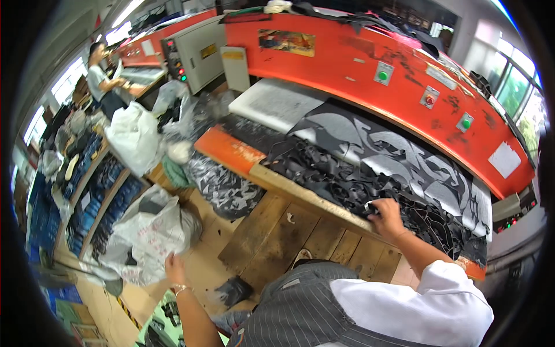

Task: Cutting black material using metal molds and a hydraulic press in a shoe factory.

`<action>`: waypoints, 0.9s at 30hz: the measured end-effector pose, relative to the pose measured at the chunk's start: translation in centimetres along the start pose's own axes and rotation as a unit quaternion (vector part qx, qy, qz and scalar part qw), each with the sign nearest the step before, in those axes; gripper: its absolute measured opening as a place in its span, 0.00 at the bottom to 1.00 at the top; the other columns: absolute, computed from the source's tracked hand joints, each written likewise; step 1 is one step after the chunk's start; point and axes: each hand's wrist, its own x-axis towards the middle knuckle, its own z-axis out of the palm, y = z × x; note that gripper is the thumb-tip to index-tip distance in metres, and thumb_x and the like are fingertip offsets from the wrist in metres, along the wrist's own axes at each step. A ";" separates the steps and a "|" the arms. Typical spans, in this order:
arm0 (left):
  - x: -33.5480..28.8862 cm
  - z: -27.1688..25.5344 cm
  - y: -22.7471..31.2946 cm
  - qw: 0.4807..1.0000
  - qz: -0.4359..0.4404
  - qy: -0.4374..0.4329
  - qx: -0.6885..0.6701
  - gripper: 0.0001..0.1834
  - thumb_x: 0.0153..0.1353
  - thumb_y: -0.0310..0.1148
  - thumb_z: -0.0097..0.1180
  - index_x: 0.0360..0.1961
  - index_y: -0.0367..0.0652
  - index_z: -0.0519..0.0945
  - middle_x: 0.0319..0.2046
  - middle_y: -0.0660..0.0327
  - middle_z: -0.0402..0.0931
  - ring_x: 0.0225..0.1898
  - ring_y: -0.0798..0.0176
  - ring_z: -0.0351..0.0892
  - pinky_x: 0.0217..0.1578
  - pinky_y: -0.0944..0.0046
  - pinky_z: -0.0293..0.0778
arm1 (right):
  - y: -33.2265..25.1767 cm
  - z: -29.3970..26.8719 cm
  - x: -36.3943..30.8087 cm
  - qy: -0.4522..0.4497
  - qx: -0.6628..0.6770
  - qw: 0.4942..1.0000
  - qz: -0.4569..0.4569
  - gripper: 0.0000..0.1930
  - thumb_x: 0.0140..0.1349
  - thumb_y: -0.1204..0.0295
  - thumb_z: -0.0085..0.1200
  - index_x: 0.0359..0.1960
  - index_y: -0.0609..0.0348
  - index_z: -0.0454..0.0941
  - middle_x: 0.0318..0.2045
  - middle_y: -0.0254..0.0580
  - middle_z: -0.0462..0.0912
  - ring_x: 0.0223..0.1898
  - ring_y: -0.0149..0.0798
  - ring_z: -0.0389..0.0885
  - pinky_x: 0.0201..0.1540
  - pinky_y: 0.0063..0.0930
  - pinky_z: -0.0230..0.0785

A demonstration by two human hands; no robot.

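My right hand (387, 216) is over the near edge of the machine bed, beside a heap of black fabric scraps (324, 173). Its fingers are curled together, and a small pale and dark bit shows at the fingertips, too small to name. Behind the heap lies a black cloth sheet (370, 136) with curved pieces cut out of it, the white bed surface showing through. Off to the left, my left hand (174, 270) hangs in front of a white plastic sack (151, 237). That hand is smeared, so its fingers do not show clearly.
The red press (347, 63) with green and red buttons rises behind the bed. A wooden platform (277, 231) lies below. Stuffed sacks (133, 136) and a shelf rack (95, 202) of blue items stand left. At lower left is a pale green surface (159, 324). Another person (101, 84) works farther back.
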 end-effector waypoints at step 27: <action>-5.2 62.3 18.9 0.499 0.363 -0.733 0.287 0.10 0.62 0.31 0.55 0.42 0.39 0.81 0.35 0.58 0.82 0.39 0.66 0.79 0.42 0.66 0.73 | -1.8 -2.5 6.0 -0.321 0.083 0.914 0.234 0.26 0.66 0.53 0.47 0.64 0.44 0.64 0.39 0.52 0.74 0.32 0.56 0.80 0.37 0.47 0.74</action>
